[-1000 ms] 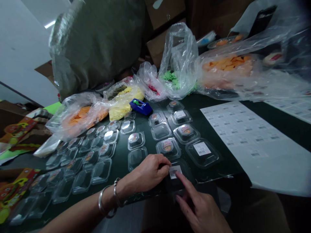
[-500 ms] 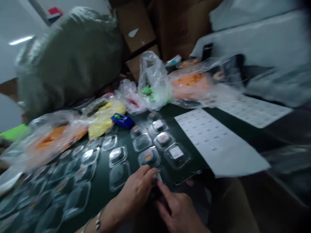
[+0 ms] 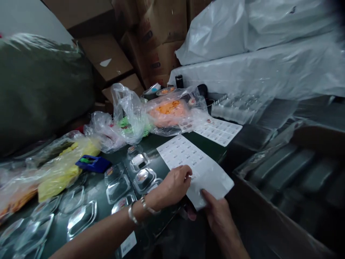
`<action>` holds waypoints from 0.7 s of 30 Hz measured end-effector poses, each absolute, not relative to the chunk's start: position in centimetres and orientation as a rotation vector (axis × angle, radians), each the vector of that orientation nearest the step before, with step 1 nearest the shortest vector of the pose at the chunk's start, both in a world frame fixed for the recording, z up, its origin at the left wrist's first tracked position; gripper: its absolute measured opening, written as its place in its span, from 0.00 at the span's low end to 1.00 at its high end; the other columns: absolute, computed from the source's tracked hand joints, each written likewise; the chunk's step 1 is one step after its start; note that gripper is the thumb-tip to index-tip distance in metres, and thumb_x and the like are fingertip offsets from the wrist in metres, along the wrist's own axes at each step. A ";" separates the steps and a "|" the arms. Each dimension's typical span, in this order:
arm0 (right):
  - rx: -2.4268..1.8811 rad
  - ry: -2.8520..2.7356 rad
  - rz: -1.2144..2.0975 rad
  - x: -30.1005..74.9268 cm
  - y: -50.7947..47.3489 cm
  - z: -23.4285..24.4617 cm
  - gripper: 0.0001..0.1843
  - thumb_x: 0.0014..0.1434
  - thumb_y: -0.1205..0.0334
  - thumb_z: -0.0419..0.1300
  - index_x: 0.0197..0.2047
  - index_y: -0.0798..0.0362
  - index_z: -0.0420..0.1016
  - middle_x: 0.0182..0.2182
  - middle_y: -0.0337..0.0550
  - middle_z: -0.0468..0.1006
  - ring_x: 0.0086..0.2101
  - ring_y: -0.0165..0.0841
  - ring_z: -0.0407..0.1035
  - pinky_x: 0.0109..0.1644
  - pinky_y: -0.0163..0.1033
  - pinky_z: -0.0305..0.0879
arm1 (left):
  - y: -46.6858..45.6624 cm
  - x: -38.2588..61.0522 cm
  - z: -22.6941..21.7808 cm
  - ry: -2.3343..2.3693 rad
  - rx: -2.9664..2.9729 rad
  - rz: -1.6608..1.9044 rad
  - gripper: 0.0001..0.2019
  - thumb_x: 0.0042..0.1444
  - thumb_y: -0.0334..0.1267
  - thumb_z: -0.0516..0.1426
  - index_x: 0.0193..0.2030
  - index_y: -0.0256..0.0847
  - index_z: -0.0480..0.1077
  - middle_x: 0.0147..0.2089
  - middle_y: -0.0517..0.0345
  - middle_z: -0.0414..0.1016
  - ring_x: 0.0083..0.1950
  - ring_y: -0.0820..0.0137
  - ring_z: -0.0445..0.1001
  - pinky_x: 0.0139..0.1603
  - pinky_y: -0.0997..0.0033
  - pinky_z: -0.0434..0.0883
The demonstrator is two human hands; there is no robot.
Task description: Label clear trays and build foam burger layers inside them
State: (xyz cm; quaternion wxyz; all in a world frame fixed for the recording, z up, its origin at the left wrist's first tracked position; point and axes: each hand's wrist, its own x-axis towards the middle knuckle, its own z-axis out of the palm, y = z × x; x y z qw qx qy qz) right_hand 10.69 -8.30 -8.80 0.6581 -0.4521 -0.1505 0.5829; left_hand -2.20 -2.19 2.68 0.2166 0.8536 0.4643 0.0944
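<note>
My right hand (image 3: 219,212) grips the near edge of a white label sheet (image 3: 212,176), thumb on top, the sheet bending up slightly. Rows of small printed labels cover its far part; the near part is blank. Over the sheet's left side, my left hand (image 3: 175,183) has its fingers curled in a pinch at the label rows. Whatever it pinches is too small to make out. Clear plastic lids (image 3: 144,180) lie in rows to the left, some with round stickers. Under my left forearm, a white label (image 3: 128,244) shows on one lid.
A second label sheet (image 3: 219,131) lies farther back. Plastic bags with orange (image 3: 169,109) and yellow (image 3: 60,180) contents stand along the back, near a blue tape dispenser (image 3: 93,163). An open carton (image 3: 283,212) is at the right; brown boxes (image 3: 161,32) are stacked behind.
Both hands have left the lids and moved right to the label sheet. My right hand has taken hold of its near edge. The view has turned right, showing the open carton.
</note>
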 end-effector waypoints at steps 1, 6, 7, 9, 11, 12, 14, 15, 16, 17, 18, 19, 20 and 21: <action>-1.016 -0.276 1.356 10.2 -8.4 -8.9 0.24 0.47 0.55 0.69 0.45 0.60 0.76 0.29 0.46 0.81 0.34 0.44 0.76 0.39 0.46 0.73 | -1.4 -1.7 2.1 1.276 2.366 0.194 0.07 0.58 0.29 0.50 0.40 0.37 0.67 0.38 0.55 0.73 0.39 0.69 0.70 0.43 0.69 0.68; -0.969 -0.261 1.364 9.7 -10.0 -9.5 0.28 0.51 0.55 0.64 0.56 0.52 0.71 0.45 0.46 0.80 0.47 0.44 0.73 0.52 0.49 0.70 | -1.5 -1.7 0.4 1.161 2.434 0.081 0.06 0.55 0.33 0.56 0.39 0.36 0.66 0.40 0.54 0.70 0.42 0.68 0.68 0.44 0.69 0.66; -0.989 -0.290 1.342 9.8 -10.0 -9.5 0.27 0.52 0.55 0.63 0.56 0.51 0.71 0.47 0.45 0.79 0.49 0.45 0.72 0.54 0.49 0.70 | -1.8 -1.7 0.3 1.187 2.423 0.084 0.06 0.55 0.34 0.57 0.39 0.37 0.66 0.39 0.54 0.70 0.42 0.68 0.67 0.44 0.69 0.66; -1.064 -0.360 1.320 10.2 -9.9 -9.6 0.24 0.54 0.54 0.62 0.53 0.51 0.74 0.49 0.46 0.78 0.51 0.46 0.71 0.53 0.49 0.71 | -2.1 -1.5 0.1 1.233 2.401 0.068 0.06 0.55 0.34 0.58 0.38 0.37 0.67 0.38 0.55 0.71 0.41 0.68 0.68 0.42 0.69 0.66; -1.155 -0.482 1.335 10.6 -9.7 -9.9 0.22 0.56 0.53 0.61 0.52 0.52 0.75 0.50 0.47 0.77 0.51 0.46 0.70 0.52 0.48 0.72 | -2.1 -1.3 0.0 1.250 2.391 0.037 0.06 0.54 0.34 0.59 0.38 0.37 0.68 0.37 0.55 0.72 0.39 0.68 0.68 0.41 0.69 0.66; -1.198 -0.540 1.333 10.8 -9.7 -10.2 0.23 0.57 0.52 0.60 0.53 0.53 0.75 0.51 0.47 0.77 0.52 0.46 0.70 0.52 0.47 0.72 | -2.0 -1.2 0.0 1.257 2.389 0.020 0.06 0.55 0.34 0.59 0.38 0.37 0.69 0.36 0.55 0.73 0.38 0.68 0.68 0.40 0.69 0.66; -1.269 -0.619 1.318 11.0 -9.7 -10.6 0.25 0.58 0.50 0.60 0.55 0.54 0.73 0.53 0.47 0.75 0.53 0.45 0.68 0.52 0.46 0.71 | -1.8 -1.1 0.0 1.265 2.379 -0.005 0.04 0.57 0.35 0.58 0.36 0.37 0.70 0.35 0.55 0.74 0.37 0.69 0.69 0.40 0.70 0.67; -1.278 -0.613 1.311 11.0 -9.8 -10.8 0.26 0.58 0.50 0.60 0.56 0.54 0.72 0.53 0.47 0.75 0.54 0.44 0.68 0.53 0.45 0.71 | -1.8 -1.1 0.1 1.263 2.379 -0.010 0.04 0.58 0.35 0.56 0.36 0.37 0.70 0.35 0.55 0.74 0.36 0.69 0.70 0.39 0.70 0.67; -1.277 -0.590 1.303 10.9 -9.8 -11.0 0.27 0.58 0.49 0.60 0.57 0.54 0.71 0.54 0.47 0.75 0.55 0.44 0.67 0.54 0.45 0.70 | -1.9 -1.1 0.1 1.253 2.388 -0.015 0.06 0.60 0.34 0.54 0.35 0.36 0.71 0.34 0.55 0.74 0.36 0.70 0.70 0.39 0.71 0.67; -1.266 -0.570 1.309 10.8 -9.8 -11.0 0.27 0.58 0.49 0.60 0.58 0.54 0.70 0.54 0.47 0.74 0.55 0.44 0.67 0.55 0.44 0.69 | -1.9 -1.0 0.1 1.236 2.407 -0.020 0.07 0.61 0.33 0.53 0.35 0.36 0.71 0.34 0.54 0.74 0.35 0.70 0.70 0.38 0.71 0.67; -1.254 -0.547 1.315 10.7 -9.7 -11.0 0.28 0.58 0.49 0.61 0.58 0.54 0.69 0.55 0.47 0.74 0.55 0.43 0.66 0.55 0.44 0.68 | -1.8 -1.0 0.1 1.218 2.434 -0.022 0.08 0.61 0.32 0.52 0.34 0.36 0.72 0.33 0.54 0.74 0.34 0.71 0.70 0.37 0.72 0.66; -1.239 -0.523 1.326 10.5 -9.6 -10.9 0.28 0.57 0.49 0.61 0.58 0.54 0.69 0.55 0.47 0.74 0.55 0.43 0.66 0.56 0.44 0.68 | -1.6 -0.9 0.0 1.203 2.461 -0.016 0.09 0.60 0.31 0.51 0.33 0.36 0.72 0.32 0.55 0.74 0.32 0.71 0.69 0.36 0.72 0.65; -1.223 -0.494 1.333 10.4 -9.4 -10.7 0.29 0.57 0.49 0.62 0.58 0.54 0.69 0.54 0.47 0.74 0.55 0.43 0.66 0.56 0.45 0.67 | -1.2 -0.9 0.0 1.198 2.480 0.000 0.08 0.58 0.30 0.52 0.31 0.36 0.71 0.30 0.56 0.73 0.31 0.72 0.68 0.34 0.73 0.65; -1.206 -0.467 1.342 10.2 -9.2 -10.5 0.29 0.56 0.50 0.62 0.58 0.54 0.68 0.53 0.47 0.75 0.55 0.44 0.67 0.56 0.45 0.67 | -0.5 -1.0 0.0 1.213 2.476 0.026 0.07 0.56 0.29 0.53 0.30 0.36 0.71 0.28 0.57 0.73 0.29 0.73 0.67 0.33 0.74 0.63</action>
